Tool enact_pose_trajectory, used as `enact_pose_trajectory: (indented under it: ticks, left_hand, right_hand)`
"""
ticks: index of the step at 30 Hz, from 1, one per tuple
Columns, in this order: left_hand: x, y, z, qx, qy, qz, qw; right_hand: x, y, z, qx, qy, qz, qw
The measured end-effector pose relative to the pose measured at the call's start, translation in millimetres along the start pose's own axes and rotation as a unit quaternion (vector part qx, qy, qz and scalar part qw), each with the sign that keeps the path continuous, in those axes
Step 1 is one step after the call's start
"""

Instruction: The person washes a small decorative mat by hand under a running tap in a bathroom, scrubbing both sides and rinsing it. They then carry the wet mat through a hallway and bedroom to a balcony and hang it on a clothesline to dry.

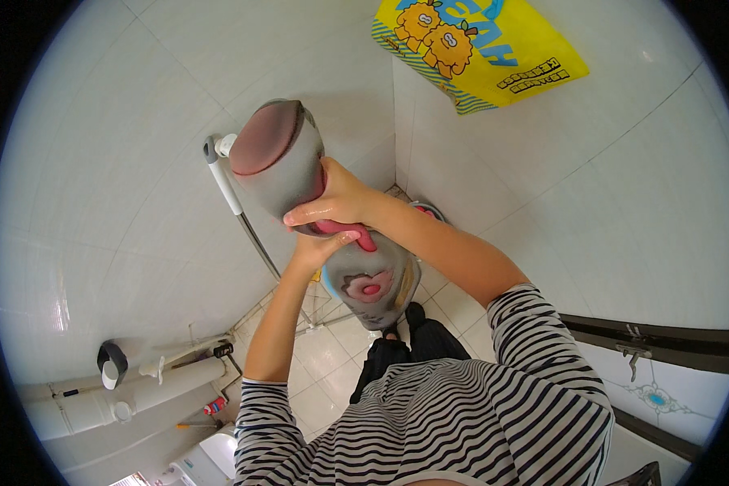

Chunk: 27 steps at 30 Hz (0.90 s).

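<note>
My right hand [337, 197] grips the narrowed middle of a grey, soft-looking sheet or mat [279, 146] with dark pink patches. Just below, my left hand [325, 246] closes around the same piece, its thumb by a pink fold. The upper part bulges above my hands with a rounded, dark pink end. A wider part hangs beneath them over the floor and shows a pink flower pattern. My fingers look wet. The far side of the piece is hidden.
A pole with a white and grey handle [223, 179] leans at the left wall. A yellow printed bag [522, 48] hangs at the upper right. White pipes [176, 379] run low at left, near a toilet [209, 462]. A dark door frame [650, 343] stands at right.
</note>
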<state>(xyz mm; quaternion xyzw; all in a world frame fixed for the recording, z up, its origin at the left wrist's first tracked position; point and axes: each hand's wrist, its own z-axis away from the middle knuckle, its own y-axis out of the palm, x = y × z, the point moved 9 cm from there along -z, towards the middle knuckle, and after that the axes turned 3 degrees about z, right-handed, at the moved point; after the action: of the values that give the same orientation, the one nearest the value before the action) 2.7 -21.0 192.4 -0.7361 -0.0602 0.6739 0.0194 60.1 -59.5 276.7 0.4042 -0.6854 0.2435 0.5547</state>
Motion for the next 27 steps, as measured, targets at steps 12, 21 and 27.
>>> enact_pose_trajectory:
  ticks: [12, 21, 27]
  left_hand:
    - [-14, -10, 1, -0.048, 0.063, -0.119, 0.990]
    - [-41, -23, 17, -0.219, 0.067, 0.124, 0.966]
    - [-93, 18, 0, -0.188, 0.096, 0.240, 0.948]
  right_hand:
    - [6, 5, 5, 0.012, 0.005, 0.055, 0.998]
    - [7, -4, 82, 0.019, 0.012, 0.122, 0.992]
    - [6, -5, 85, -0.002, 0.001, 0.148, 0.989]
